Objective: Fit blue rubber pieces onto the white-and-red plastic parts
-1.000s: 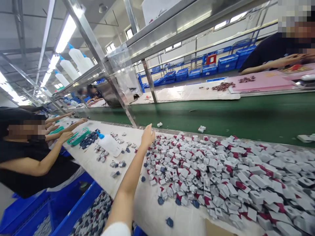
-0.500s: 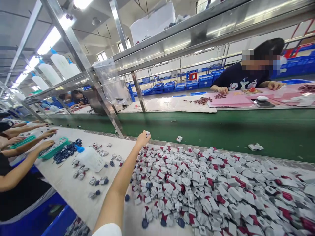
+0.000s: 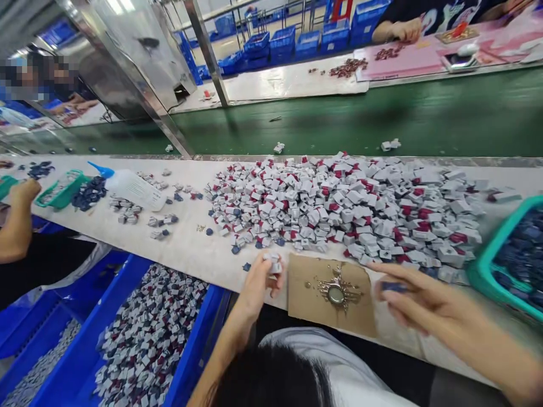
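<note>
My left hand (image 3: pixel 259 285) grips a small white piece (image 3: pixel 274 263) between thumb and fingers, just left of a cardboard square (image 3: pixel 303 299). On the cardboard lies a small round dish (image 3: pixel 335 294) with wet, dark splashes around it. To the right of the cardboard, my right hand (image 3: pixel 418 299), slightly blurred, holds a small dark blue piece (image 3: pixel 393 286) at its fingers. Beyond both hands spreads a large heap of white and dark red pieces (image 3: pixel 314 198), with a few dark blue ones along its near edge.
A teal basket (image 3: pixel 481 265) of dark blue pieces stands at right. At left are a glue bottle (image 3: pixel 138 189), a green basket (image 3: pixel 63 195) and a co-worker's arm (image 3: pixel 17 220). Blue bins (image 3: pixel 199 333) sit below. Behind runs a green belt (image 3: pixel 237 130); another person's hand (image 3: pixel 405 31) is across it.
The view has tilted down. My left hand has come back from the heap's far left edge to beside the cardboard. My right hand, the cardboard and the teal basket now show.
</note>
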`<state>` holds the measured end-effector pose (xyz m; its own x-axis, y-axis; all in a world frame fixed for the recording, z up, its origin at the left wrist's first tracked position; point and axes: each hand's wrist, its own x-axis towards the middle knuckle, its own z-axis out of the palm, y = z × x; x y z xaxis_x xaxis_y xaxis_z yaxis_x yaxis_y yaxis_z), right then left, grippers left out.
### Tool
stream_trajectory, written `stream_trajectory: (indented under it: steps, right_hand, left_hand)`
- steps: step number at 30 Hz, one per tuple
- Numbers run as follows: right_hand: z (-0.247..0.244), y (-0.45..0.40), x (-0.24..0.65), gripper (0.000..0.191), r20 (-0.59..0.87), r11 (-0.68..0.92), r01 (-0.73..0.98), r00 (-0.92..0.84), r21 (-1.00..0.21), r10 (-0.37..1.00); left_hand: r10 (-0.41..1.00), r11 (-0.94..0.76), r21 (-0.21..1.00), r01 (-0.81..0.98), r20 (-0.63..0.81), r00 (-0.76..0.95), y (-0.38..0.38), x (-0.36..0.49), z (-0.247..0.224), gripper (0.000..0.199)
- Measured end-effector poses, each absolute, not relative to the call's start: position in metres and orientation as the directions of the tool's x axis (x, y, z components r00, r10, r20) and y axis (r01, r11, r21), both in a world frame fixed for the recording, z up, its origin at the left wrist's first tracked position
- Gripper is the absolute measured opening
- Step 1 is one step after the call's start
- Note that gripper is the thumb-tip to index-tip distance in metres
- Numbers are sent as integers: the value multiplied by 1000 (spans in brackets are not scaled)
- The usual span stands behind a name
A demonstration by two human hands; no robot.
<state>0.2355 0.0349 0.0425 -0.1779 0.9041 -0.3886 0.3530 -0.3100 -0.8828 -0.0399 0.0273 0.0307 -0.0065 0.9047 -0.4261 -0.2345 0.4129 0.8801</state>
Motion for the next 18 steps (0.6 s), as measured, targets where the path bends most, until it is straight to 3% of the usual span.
stream_trajectory:
  steps: [3, 5, 11, 18]
  right_hand:
    - [37, 35, 204, 41, -440, -324, 328, -395, -887, 807]
    - [35, 35, 192, 37, -456, -316, 357, -433, -879, 778]
    - [40, 29, 180, 36, -405, -341, 234, -337, -910, 850]
    - [26, 31, 185, 45, -460, -437, 148, -360, -887, 812]
  left_hand:
    - [868, 481, 820, -311, -494, 42, 11, -18, 18, 31]
    - [868, 489, 817, -306, -490, 79, 7, -13, 14, 30]
    - [867, 497, 830, -252, -484, 117, 5, -17, 11, 28]
    - [843, 538, 802, -259, -517, 149, 6, -9, 5, 29]
